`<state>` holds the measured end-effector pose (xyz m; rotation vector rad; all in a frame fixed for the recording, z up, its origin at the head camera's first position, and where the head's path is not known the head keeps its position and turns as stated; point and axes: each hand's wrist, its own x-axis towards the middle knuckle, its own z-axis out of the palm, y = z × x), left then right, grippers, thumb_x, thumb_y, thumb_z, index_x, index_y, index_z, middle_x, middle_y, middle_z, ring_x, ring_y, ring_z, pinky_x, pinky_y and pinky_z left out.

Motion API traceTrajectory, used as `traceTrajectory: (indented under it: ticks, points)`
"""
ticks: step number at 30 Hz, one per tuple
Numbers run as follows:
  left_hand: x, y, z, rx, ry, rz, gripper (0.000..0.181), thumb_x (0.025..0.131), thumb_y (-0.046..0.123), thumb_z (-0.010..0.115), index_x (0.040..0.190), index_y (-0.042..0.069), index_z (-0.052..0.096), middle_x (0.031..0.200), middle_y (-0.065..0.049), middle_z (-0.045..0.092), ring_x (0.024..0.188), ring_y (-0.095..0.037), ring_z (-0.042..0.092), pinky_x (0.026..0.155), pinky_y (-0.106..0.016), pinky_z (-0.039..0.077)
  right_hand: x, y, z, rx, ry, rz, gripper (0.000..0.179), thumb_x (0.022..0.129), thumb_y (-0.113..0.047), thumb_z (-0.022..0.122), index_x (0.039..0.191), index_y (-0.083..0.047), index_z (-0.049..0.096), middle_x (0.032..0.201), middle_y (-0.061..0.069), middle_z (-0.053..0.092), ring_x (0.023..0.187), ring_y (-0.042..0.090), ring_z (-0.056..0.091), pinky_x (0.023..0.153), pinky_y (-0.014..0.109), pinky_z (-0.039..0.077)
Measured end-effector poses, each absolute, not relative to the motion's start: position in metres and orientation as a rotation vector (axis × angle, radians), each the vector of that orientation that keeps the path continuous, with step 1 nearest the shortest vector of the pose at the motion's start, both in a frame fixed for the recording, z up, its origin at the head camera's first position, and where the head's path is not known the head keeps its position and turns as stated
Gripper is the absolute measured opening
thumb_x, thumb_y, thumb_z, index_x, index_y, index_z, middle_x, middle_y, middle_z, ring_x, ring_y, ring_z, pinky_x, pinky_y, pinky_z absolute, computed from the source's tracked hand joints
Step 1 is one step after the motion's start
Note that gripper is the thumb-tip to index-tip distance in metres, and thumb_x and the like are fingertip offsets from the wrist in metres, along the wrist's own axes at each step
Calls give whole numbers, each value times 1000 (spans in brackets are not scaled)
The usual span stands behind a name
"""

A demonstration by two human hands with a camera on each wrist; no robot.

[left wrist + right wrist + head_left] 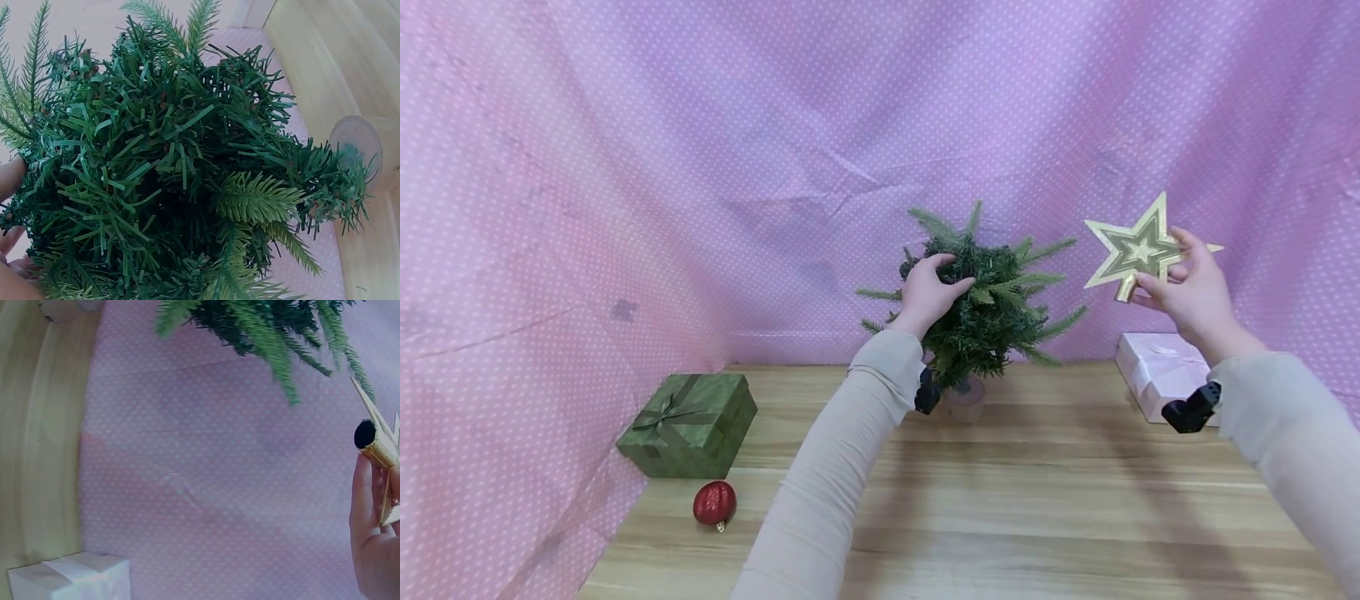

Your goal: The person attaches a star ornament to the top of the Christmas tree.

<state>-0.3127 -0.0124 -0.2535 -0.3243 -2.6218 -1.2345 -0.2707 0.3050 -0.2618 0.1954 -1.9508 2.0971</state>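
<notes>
Currently, the gold star (1138, 252) is held in the air on the right side of the scene, level with the tree's crown and apart from it. The right hand (1201, 293) grasps it at its right-hand side, the thumb near the base and the fingers toward the back. This hold appears to keep the star's face uncovered; the tubular socket (378, 451) below is tilted, and its dark mouth is unobstructed in the right wrist view.

To the left is the artificial tree (996, 321), its pale base (965, 402) on the far part of the table. The left hand (927, 296) grips the upper foliage, thumb and forefinger curved round it; the fingertips' exact contact is partly lost among the needles. Placement of this hand near the top is judged to be for steadying the crown, the base looking small beneath so broad a spread of branches.

Below and beyond the right hand, a pale gift box (1161, 364) sits at the far right of the table. At the left stands a green gift box (703, 425) with a bow on its lid. A red ornament (715, 504) lies just nearer than that box, untouched. Both boxes flank the tree, leaving the arms room. The wooden table (1037, 508) is backed by pink dotted cloth (775, 150).
</notes>
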Motion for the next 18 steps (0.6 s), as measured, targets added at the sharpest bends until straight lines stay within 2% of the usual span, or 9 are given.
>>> traceTrajectory:
  ticks: [10,18]
  points:
    - [-311,-13,-252,-345,-2624,-1221,53,87,34,68,135,16,53,139,-2,52,129,-20,46,104,-38,42,-280,292,-232,209,-1928,2013,85,85,16,54,152,-19,17,89,-7,55,72,-1,65,59,19,56]
    - [-311,-14,-253,-343,-2637,-1202,54,88,35,68,136,17,52,139,-1,51,129,-20,46,103,-38,42,-290,274,-213,152,-1983,1982,85,86,16,53,151,-26,20,104,2,41,74,-2,62,60,19,56]
